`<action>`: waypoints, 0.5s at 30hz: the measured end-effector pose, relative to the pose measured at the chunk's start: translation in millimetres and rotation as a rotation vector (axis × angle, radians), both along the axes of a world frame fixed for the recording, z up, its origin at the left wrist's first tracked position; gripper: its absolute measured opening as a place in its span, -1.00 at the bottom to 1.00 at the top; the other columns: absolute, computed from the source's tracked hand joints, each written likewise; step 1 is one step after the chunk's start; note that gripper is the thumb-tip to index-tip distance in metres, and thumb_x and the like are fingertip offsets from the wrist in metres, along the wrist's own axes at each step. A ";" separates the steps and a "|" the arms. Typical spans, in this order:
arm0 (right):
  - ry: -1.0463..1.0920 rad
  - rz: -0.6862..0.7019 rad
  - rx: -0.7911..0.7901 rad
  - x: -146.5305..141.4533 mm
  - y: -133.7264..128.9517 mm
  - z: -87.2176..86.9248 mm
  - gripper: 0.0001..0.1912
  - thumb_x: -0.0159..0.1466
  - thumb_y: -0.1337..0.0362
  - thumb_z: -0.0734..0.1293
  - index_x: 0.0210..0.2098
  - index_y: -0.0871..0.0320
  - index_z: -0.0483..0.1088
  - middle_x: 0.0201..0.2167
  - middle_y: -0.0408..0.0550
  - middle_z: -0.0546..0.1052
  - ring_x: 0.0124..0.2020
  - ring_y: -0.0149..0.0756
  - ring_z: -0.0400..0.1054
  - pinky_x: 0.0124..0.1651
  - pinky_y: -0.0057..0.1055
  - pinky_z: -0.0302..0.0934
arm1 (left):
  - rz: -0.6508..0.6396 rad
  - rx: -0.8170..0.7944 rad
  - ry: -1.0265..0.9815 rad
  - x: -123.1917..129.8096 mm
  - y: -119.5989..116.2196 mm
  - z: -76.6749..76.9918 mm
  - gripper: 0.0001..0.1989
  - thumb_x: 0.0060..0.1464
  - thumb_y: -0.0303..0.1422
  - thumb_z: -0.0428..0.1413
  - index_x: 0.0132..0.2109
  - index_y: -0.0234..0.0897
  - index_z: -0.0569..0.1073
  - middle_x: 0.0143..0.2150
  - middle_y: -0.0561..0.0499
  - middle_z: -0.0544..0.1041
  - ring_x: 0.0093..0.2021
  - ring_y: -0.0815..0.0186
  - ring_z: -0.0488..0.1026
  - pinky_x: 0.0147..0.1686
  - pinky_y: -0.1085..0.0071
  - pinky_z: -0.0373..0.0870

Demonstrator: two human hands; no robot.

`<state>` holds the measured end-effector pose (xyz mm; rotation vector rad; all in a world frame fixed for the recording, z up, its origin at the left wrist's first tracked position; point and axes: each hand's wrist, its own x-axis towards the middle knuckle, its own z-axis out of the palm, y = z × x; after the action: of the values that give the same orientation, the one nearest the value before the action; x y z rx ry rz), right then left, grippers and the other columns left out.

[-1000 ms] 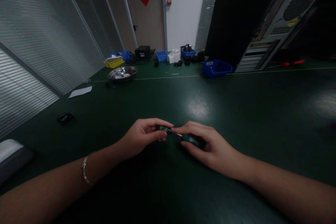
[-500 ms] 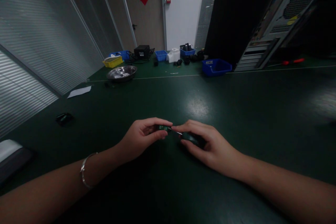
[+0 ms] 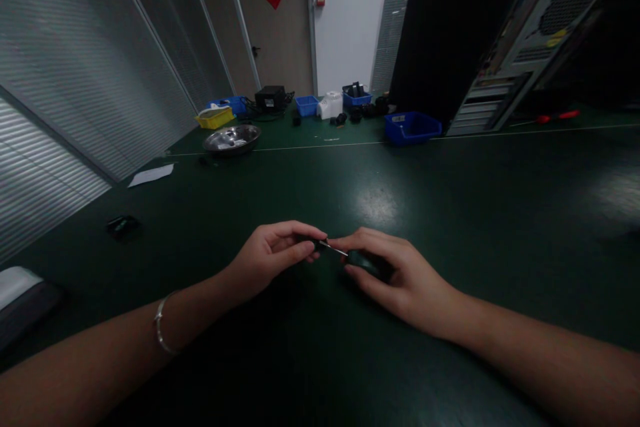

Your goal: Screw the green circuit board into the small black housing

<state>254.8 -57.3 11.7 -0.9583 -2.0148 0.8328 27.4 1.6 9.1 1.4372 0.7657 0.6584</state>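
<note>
My right hand (image 3: 395, 270) is closed round the dark handle of a small screwdriver (image 3: 366, 263). The thin metal shaft slants up and left from it, and my right index fingertip rests along it. My left hand (image 3: 277, 257) pinches a small circuit board (image 3: 317, 245) between thumb and fingers. Most of the board is hidden by the fingers, so only a dark bit of it shows. The screwdriver's tip meets the board's right end; whether it sits in a screw I cannot tell. Both hands are just above the dark green table (image 3: 310, 193).
Along the back are a steel bowl (image 3: 233, 139), a yellow tray (image 3: 215, 118), a blue bin (image 3: 413, 129) and an open computer case (image 3: 500, 80). A red-handled tool (image 3: 557, 117) lies right of it. At left are a small dark part (image 3: 123, 225) and a paper (image 3: 151, 175).
My left fingers have turned the circuit board, and the thumb now covers its green printed face. My right hand and the screwdriver have hardly moved.
</note>
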 end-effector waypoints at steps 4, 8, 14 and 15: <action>-0.008 -0.028 -0.010 -0.2 -0.7 1.1 -0.61 0.26 0.45 0.26 0.07 0.08 0.37 -0.17 -0.01 0.49 -0.16 -0.26 0.39 -0.11 -0.30 0.29 | 0.051 -0.014 -0.007 1.3 0.2 0.9 -0.79 0.09 -0.38 0.20 -0.10 -0.30 0.54 -0.19 -0.05 0.57 -0.25 0.35 0.48 -0.18 0.41 0.40; -0.009 -0.033 -0.010 0.4 -1.6 0.9 -0.62 0.26 0.44 0.26 0.06 0.08 0.38 -0.17 -0.02 0.50 -0.16 -0.26 0.39 -0.11 -0.30 0.29 | 0.073 0.011 0.007 0.4 0.7 1.6 -0.82 0.10 -0.37 0.19 -0.13 -0.29 0.55 -0.24 -0.02 0.56 -0.29 0.37 0.46 -0.21 0.42 0.40; -0.019 -0.024 -0.009 1.2 -1.1 -0.8 -0.62 0.27 0.44 0.26 0.07 0.08 0.37 -0.16 -0.01 0.49 -0.16 -0.25 0.39 -0.11 -0.30 0.29 | 0.090 0.059 0.053 -0.5 -0.8 4.5 -0.80 0.08 -0.37 0.20 -0.13 -0.33 0.54 -0.22 -0.07 0.57 -0.31 0.35 0.46 -0.24 0.39 0.42; -0.020 -0.024 -0.007 1.2 -0.9 -1.0 -0.62 0.27 0.44 0.26 0.06 0.08 0.37 -0.16 -0.01 0.49 -0.16 -0.25 0.39 -0.12 -0.30 0.29 | 0.081 0.058 0.056 -0.2 -1.0 4.7 -0.80 0.08 -0.37 0.20 -0.13 -0.33 0.54 -0.23 -0.07 0.57 -0.31 0.35 0.47 -0.24 0.39 0.42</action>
<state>256.0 -58.2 10.7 -0.9968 -2.0152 0.8206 27.2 0.5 13.8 1.4889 0.8580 0.7099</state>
